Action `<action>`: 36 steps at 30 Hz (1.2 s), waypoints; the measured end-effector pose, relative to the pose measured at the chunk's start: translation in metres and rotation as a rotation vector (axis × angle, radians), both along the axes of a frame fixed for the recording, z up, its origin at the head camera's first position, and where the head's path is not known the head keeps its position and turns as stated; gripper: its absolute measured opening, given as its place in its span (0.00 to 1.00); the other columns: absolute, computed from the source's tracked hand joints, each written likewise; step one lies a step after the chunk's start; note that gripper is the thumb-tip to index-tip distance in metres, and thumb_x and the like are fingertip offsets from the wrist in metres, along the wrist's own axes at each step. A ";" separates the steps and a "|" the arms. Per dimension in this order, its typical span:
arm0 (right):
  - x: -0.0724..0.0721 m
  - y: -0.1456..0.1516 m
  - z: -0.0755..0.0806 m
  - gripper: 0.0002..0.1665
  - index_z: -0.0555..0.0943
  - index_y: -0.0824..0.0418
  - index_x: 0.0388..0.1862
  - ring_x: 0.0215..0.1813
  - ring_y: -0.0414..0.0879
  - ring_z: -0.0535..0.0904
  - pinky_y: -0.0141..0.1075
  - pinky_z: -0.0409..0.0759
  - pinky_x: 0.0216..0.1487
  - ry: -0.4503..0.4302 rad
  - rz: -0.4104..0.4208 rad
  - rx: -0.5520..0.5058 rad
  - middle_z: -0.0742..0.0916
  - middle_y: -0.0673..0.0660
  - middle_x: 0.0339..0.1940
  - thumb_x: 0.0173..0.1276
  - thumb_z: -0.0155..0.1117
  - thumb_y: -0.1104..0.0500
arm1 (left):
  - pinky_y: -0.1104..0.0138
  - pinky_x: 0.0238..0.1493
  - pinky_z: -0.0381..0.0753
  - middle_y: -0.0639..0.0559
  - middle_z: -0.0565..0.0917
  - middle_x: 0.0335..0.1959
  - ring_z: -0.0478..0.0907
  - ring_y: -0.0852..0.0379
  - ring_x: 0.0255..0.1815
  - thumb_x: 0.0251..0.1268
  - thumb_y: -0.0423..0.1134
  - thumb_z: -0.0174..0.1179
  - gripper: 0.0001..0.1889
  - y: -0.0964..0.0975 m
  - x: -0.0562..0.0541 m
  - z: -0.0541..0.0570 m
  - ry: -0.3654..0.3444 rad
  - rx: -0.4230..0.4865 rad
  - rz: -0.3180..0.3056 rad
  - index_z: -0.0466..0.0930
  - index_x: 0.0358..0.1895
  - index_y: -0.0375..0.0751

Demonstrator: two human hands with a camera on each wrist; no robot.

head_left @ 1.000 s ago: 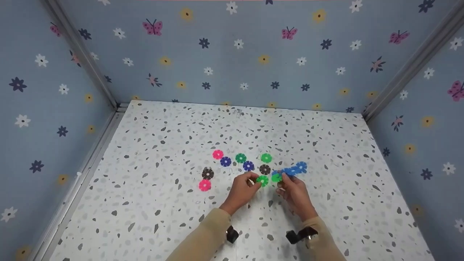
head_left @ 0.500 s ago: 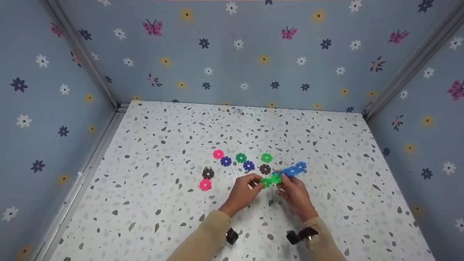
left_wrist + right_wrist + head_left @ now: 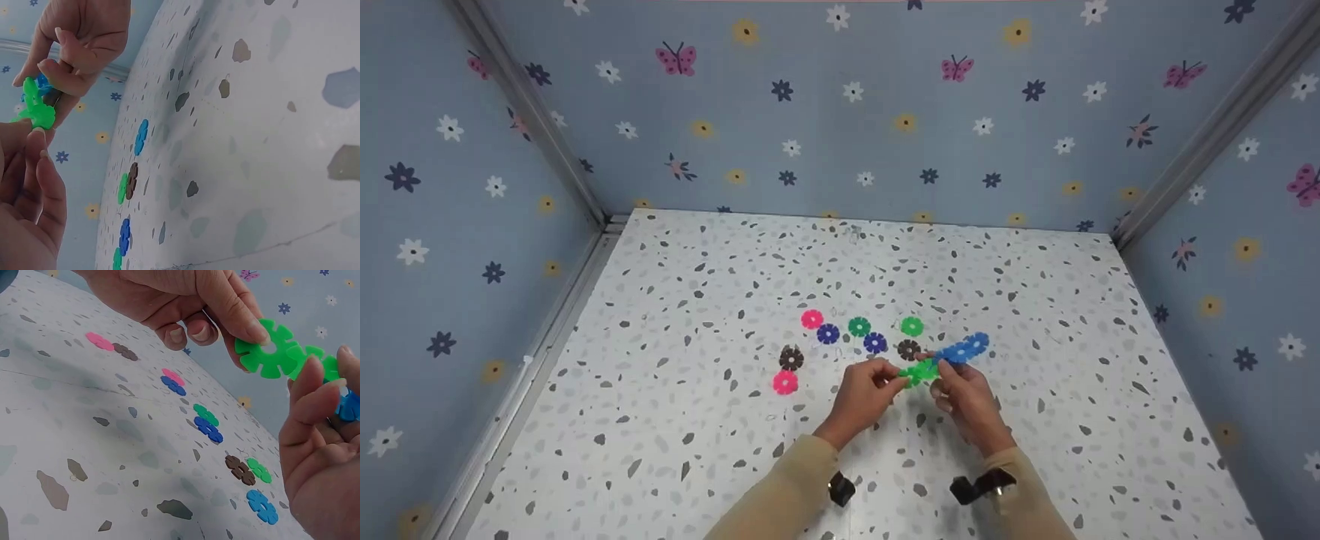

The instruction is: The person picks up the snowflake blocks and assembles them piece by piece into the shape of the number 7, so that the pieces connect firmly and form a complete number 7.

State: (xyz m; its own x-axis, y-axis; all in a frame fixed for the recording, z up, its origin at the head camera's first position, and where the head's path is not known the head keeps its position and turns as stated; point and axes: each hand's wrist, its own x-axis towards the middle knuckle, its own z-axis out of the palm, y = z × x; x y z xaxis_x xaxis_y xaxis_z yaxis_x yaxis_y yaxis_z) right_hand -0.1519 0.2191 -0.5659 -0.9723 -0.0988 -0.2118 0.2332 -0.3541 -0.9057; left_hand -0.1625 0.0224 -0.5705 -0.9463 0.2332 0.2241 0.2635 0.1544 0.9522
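My left hand [image 3: 864, 399] pinches a green notched disc [image 3: 263, 354] between thumb and finger. That disc overlaps a second green notched disc [image 3: 310, 363] at its edge. My right hand [image 3: 971, 401] grips the second green disc, from which a chain of blue notched discs [image 3: 964, 350] runs off to the upper right. Both hands are raised off the table, their fingertips close together, as the left wrist view shows with the green discs [image 3: 39, 114] between them. The right fingers partly hide where green meets blue.
On the speckled table [image 3: 697, 450] lie loose discs: pink [image 3: 785, 382] and brown [image 3: 791, 358] at left, pink [image 3: 812, 319], dark blue [image 3: 828, 334], teal green [image 3: 859, 326], green [image 3: 912, 325] and brown [image 3: 909, 349] farther back. A light blue disc [image 3: 262, 506] lies beside them. Patterned walls enclose the table.
My left hand has brought its green disc rightward against the green one in my right hand, and the two now overlap. The blue chain has shifted slightly left.
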 end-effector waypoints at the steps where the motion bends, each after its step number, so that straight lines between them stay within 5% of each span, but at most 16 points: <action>1: 0.000 0.000 0.000 0.39 0.69 0.75 0.66 0.26 0.41 0.70 0.27 0.65 0.19 0.003 0.002 -0.008 0.76 0.71 0.64 0.70 0.66 0.47 | 0.72 0.23 0.72 0.57 0.81 0.25 0.74 0.62 0.24 0.63 0.33 0.68 0.03 0.000 0.000 0.001 -0.001 0.001 0.001 0.84 0.32 0.40; 12: 0.001 -0.002 0.002 0.41 0.68 0.73 0.67 0.25 0.40 0.69 0.26 0.64 0.19 -0.007 0.016 -0.020 0.81 0.65 0.58 0.68 0.67 0.46 | 0.71 0.26 0.75 0.58 0.81 0.26 0.75 0.62 0.26 0.63 0.32 0.67 0.04 0.000 0.002 0.005 -0.011 0.001 0.002 0.82 0.32 0.42; 19: 0.006 0.001 -0.001 0.34 0.70 0.71 0.64 0.21 0.40 0.66 0.26 0.61 0.16 -0.064 0.025 0.052 0.77 0.54 0.29 0.72 0.63 0.47 | 0.70 0.25 0.79 0.51 0.82 0.27 0.79 0.58 0.24 0.63 0.28 0.66 0.04 0.004 0.012 0.003 -0.058 0.042 0.018 0.81 0.33 0.38; 22: 0.005 0.000 0.000 0.34 0.71 0.70 0.64 0.19 0.39 0.66 0.26 0.61 0.15 -0.063 0.032 0.040 0.79 0.53 0.30 0.72 0.63 0.46 | 0.71 0.25 0.79 0.44 0.82 0.28 0.81 0.48 0.23 0.63 0.25 0.64 0.03 0.007 0.016 0.013 -0.068 0.066 0.041 0.80 0.34 0.33; 28: 0.002 -0.006 0.001 0.34 0.69 0.70 0.67 0.19 0.37 0.63 0.25 0.61 0.14 -0.047 0.047 -0.024 0.85 0.55 0.51 0.74 0.60 0.47 | 0.70 0.24 0.79 0.37 0.82 0.28 0.81 0.36 0.24 0.62 0.21 0.63 0.03 0.005 0.025 0.041 -0.043 0.133 0.064 0.78 0.32 0.26; 36: 0.000 -0.011 0.002 0.34 0.68 0.68 0.68 0.17 0.36 0.62 0.25 0.61 0.14 -0.059 0.056 -0.084 0.85 0.55 0.52 0.73 0.61 0.47 | 0.70 0.24 0.80 0.38 0.81 0.28 0.80 0.44 0.22 0.62 0.21 0.62 0.03 0.006 0.022 0.041 -0.040 0.166 0.093 0.77 0.32 0.27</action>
